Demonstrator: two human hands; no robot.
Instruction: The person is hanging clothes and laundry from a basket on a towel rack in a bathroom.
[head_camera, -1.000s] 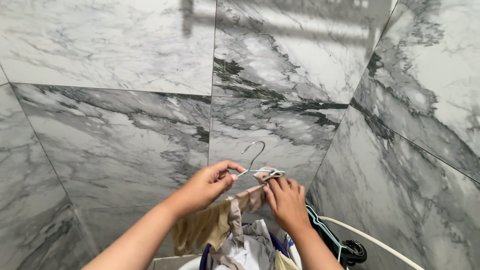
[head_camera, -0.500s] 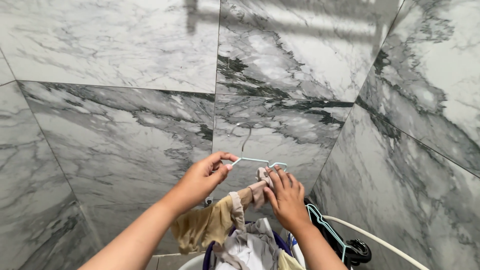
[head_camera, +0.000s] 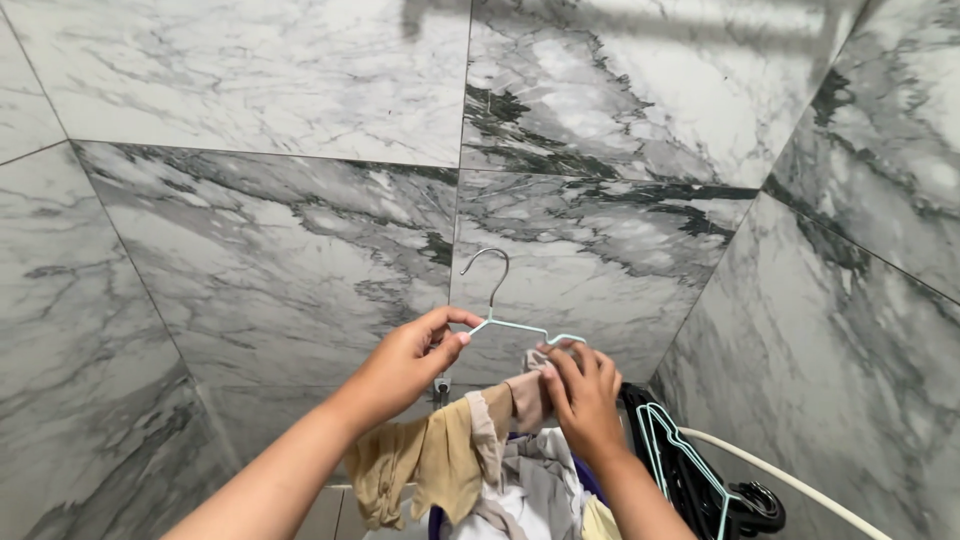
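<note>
My left hand (head_camera: 405, 362) pinches the left shoulder of a thin pale-green hanger (head_camera: 520, 327) with a metal hook pointing up. My right hand (head_camera: 582, 395) grips the hanger's right end together with a beige garment (head_camera: 440, 450) that droops down and left below both hands. Beneath the hands, a heap of light-coloured clothes (head_camera: 525, 490) sits in a basket with a purple rim (head_camera: 590, 478).
Grey-veined marble wall tiles (head_camera: 280, 230) close in ahead and on the right, meeting in a corner. A bundle of black and pale-green hangers (head_camera: 690, 460) hangs at lower right beside a white curved rod (head_camera: 800, 485).
The hanger's hook has turned upright and sharp after being blurred. The view shifted right and both hands sit slightly lower and further right, still holding the hanger and garment.
</note>
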